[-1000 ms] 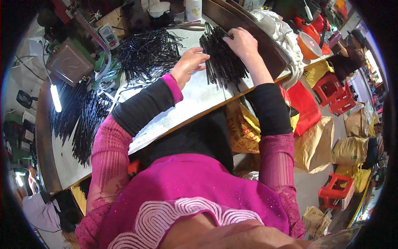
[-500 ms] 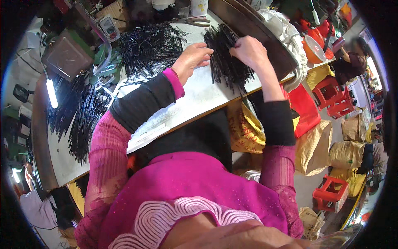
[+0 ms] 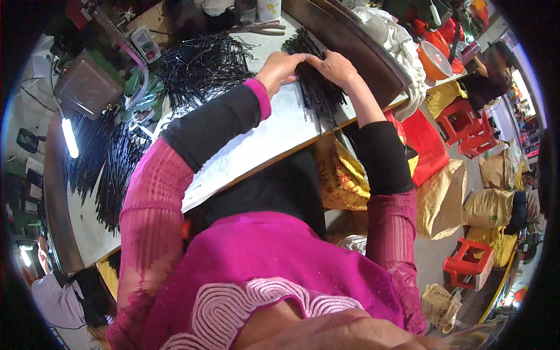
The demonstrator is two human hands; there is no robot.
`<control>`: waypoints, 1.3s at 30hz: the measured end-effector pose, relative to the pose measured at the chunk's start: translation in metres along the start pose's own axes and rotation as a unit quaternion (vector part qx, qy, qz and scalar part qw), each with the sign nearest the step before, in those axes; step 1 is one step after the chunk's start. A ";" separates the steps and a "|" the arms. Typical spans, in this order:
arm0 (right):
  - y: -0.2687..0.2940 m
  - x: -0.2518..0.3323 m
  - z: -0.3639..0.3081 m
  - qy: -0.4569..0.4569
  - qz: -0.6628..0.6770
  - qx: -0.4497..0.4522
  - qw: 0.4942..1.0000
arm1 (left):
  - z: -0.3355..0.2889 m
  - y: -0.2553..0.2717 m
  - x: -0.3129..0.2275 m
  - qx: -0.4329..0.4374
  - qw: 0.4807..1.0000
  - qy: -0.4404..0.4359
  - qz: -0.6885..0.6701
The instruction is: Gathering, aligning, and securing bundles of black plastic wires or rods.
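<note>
A bundle of thin black strips (image 3: 319,96) lies on the white tabletop (image 3: 256,137) in front of me, fanned out toward the near edge. My left hand (image 3: 279,71) is at its left side, fingers curled and pinched; whatever is between them is too small to make out. Over the upper part of the bundle, my right hand (image 3: 337,69) bends its fingers around the strips. The fingertips of both hands meet above it. A larger loose heap of similar black strips (image 3: 201,67) spreads to the left of my left hand.
Further left stand a small machine (image 3: 90,84) and a lit lamp tube (image 3: 69,138), with more black strips (image 3: 111,169) below them. Pliers (image 3: 259,29) lie at the back. A raised dark rim (image 3: 356,44) borders the table; white cloth (image 3: 399,52) and an orange bowl (image 3: 434,61) are beyond it.
My left hand has moved right to the bundle and its fingertips now meet my right hand's. The right hand has shifted slightly left over the strips. The whole view has moved a little.
</note>
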State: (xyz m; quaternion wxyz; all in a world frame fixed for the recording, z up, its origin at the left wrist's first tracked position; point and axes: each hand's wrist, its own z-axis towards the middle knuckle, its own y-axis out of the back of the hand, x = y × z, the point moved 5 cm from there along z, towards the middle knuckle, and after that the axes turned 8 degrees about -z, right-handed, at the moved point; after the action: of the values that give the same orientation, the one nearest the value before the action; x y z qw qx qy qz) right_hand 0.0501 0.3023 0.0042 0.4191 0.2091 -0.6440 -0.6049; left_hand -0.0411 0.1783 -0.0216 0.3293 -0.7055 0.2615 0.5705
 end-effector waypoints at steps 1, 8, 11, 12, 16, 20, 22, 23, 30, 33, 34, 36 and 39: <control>-0.003 -0.002 0.002 -0.003 -0.001 0.001 1.000 | 0.001 -0.007 -0.002 0.006 1.000 -0.004 -0.008; -0.017 0.009 0.018 0.022 0.104 0.067 0.992 | 0.014 -0.011 0.002 -0.055 0.998 -0.011 -0.005; -0.023 0.004 0.020 0.020 0.115 0.015 0.993 | 0.012 -0.022 0.000 -0.063 0.998 -0.009 -0.002; -0.025 -0.002 0.020 0.018 0.147 -0.011 0.989 | 0.010 -0.026 -0.001 -0.060 0.998 -0.008 -0.002; -0.013 0.009 0.000 -0.020 0.255 0.007 0.967 | 0.014 -0.019 0.001 -0.032 0.994 -0.040 -0.101; -0.014 0.010 -0.005 -0.046 0.290 0.009 0.956 | 0.004 -0.021 -0.004 0.003 0.985 -0.063 -0.159; -0.018 0.010 -0.010 -0.069 0.367 0.028 0.927 | 0.003 -0.020 -0.005 0.001 0.983 -0.068 -0.170; -0.022 0.009 -0.008 -0.069 0.368 0.028 0.927 | 0.004 -0.021 -0.005 0.014 0.984 -0.056 -0.170; -0.021 0.029 -0.012 -0.031 0.386 -0.090 0.918 | 0.006 -0.022 -0.012 -0.003 0.988 -0.081 -0.130; -0.013 0.035 -0.014 0.005 0.348 -0.144 0.926 | 0.013 -0.022 -0.020 -0.016 0.983 -0.142 -0.117; 0.001 0.043 -0.021 0.037 0.327 -0.178 0.927 | 0.014 -0.024 -0.022 -0.017 0.983 -0.141 -0.117; 0.022 0.053 -0.029 0.142 0.313 -0.265 0.901 | 0.005 -0.026 -0.047 -0.049 0.955 -0.279 -0.091; 0.053 0.057 -0.041 0.203 0.278 -0.374 0.861 | -0.032 -0.042 -0.084 -0.059 0.912 -0.402 -0.054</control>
State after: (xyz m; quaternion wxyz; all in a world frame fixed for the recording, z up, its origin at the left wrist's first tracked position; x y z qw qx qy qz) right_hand 0.0626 0.2428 0.0674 0.7382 -0.0329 -0.3018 -0.6024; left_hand -0.0078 0.1804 0.0711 0.3944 -0.4476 0.0341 0.8018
